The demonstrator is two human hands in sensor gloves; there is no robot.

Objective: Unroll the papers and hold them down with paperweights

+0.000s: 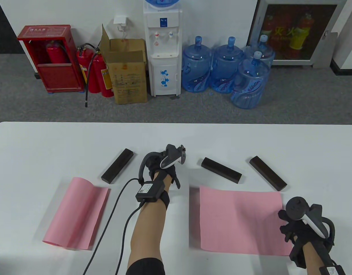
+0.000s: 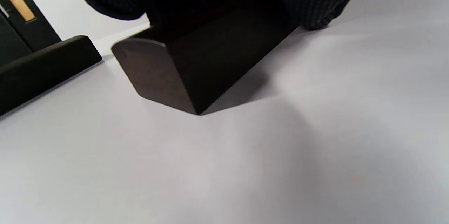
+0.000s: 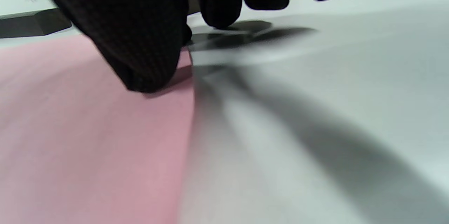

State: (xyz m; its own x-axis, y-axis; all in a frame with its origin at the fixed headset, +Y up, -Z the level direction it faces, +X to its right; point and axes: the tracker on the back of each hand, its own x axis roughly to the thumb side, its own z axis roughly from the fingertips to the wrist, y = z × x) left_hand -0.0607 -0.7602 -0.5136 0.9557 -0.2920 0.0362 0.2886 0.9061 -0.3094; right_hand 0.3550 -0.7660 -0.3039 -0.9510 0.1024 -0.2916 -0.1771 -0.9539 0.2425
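Observation:
Two pink papers lie on the white table (image 1: 176, 137). The left paper (image 1: 75, 213) curls up along its left side. The right paper (image 1: 239, 220) lies flat. My right hand (image 1: 289, 226) rests at its right edge; in the right wrist view the thumb (image 3: 140, 52) presses on the paper (image 3: 87, 129) and the other fingertips (image 3: 217, 10) touch the table beyond it. My left hand (image 1: 161, 170) grips a dark paperweight bar (image 2: 196, 59) from above between the two papers; the hand hides the bar in the table view. Three more dark bars lie free: one on the left (image 1: 117, 169), one in the middle (image 1: 221, 169), one on the right (image 1: 267, 176).
A cable (image 1: 118, 217) runs from my left wrist across the table toward the front edge. Another bar (image 2: 42, 69) shows at the left of the left wrist view. Behind the table stand a water dispenser (image 1: 163, 51), water jugs, a cardboard box and fire extinguishers.

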